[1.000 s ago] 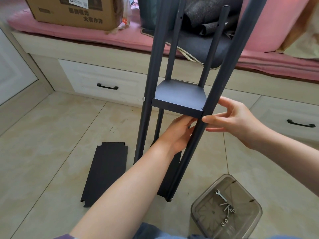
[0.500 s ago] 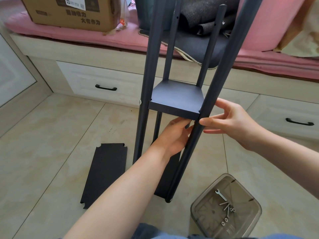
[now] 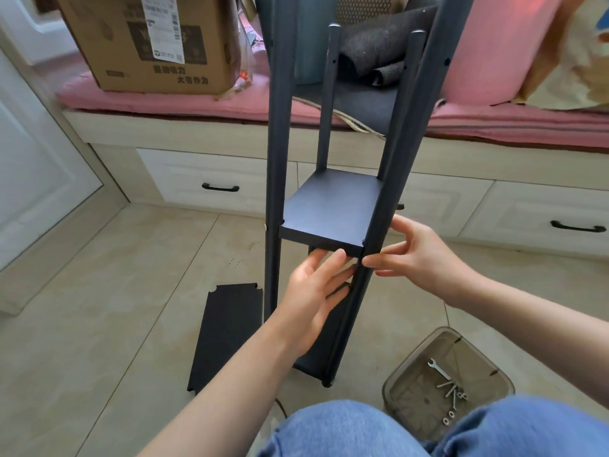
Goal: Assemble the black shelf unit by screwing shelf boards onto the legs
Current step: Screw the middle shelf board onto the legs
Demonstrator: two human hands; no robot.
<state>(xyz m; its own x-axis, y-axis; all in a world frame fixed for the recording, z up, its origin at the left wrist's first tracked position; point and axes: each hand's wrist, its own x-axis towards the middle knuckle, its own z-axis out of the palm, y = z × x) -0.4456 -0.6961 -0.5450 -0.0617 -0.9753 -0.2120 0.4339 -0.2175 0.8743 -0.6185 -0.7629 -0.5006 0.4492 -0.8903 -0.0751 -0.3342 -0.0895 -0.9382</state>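
Standing on the tiled floor (image 3: 108, 291), the shelf unit (image 3: 333, 179) rises on four legs with both hands at its near right corner.

Its mid shelf (image 3: 333, 209) sits level between the legs, and a lower board (image 3: 313, 364) lies near the feet. A loose board (image 3: 227, 334) lies flat on the floor just left of the unit. The left hand (image 3: 316, 291) reaches under the mid shelf, fingers straight and spread, fingertips touching its underside by the near right leg (image 3: 385, 199). The right hand (image 3: 418, 255) has thumb and forefinger closed on that leg just below the shelf corner; whether they pinch a screw I cannot tell. A clear tub (image 3: 445, 384) at right holds a wrench (image 3: 436, 368), screws (image 3: 451, 390) and washers (image 3: 449, 417).
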